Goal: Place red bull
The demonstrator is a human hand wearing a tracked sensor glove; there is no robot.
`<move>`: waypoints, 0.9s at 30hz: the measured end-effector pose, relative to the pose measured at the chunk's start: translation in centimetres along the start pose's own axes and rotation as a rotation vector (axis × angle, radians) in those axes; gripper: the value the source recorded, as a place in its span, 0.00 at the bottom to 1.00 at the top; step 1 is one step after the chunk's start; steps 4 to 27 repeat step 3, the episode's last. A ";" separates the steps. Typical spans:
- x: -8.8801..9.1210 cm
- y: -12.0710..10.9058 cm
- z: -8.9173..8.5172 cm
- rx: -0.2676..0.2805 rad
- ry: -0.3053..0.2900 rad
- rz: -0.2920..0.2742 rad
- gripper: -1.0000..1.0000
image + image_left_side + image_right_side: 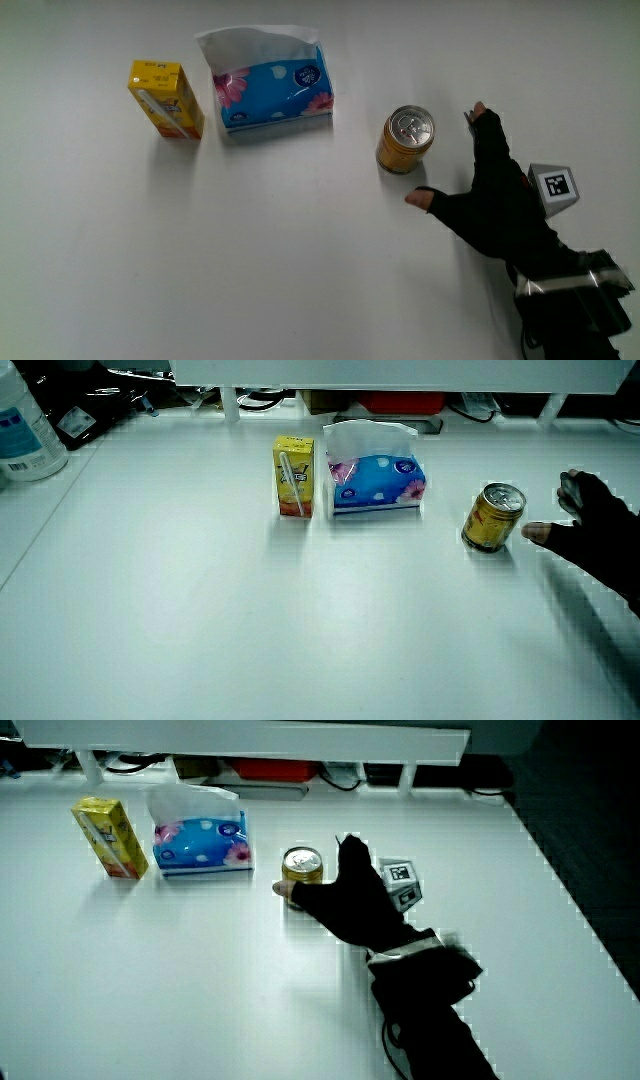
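Note:
A gold can [406,139] with a silver lid stands upright on the white table [300,270], beside the blue tissue box [272,92]. It shows in both side views [492,517] [301,870]. The gloved hand [490,190] rests just beside the can, fingers spread, thumb and forefinger apart and not touching it. The hand holds nothing. A patterned cube [553,186] sits on its back. The hand also appears in both side views [598,525] [352,900].
A yellow juice carton [166,98] stands beside the tissue box, on the side away from the can. In a side view a large plastic bottle [24,425] stands at the table's edge. A low partition [240,735] with cables runs along the table's end.

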 end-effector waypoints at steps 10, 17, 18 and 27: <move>-2.0 -1.5 -0.5 0.012 -0.008 0.040 0.00; -2.0 -1.5 -0.5 0.012 -0.008 0.040 0.00; -2.0 -1.5 -0.5 0.012 -0.008 0.040 0.00; -2.0 -1.5 -0.5 0.012 -0.008 0.040 0.00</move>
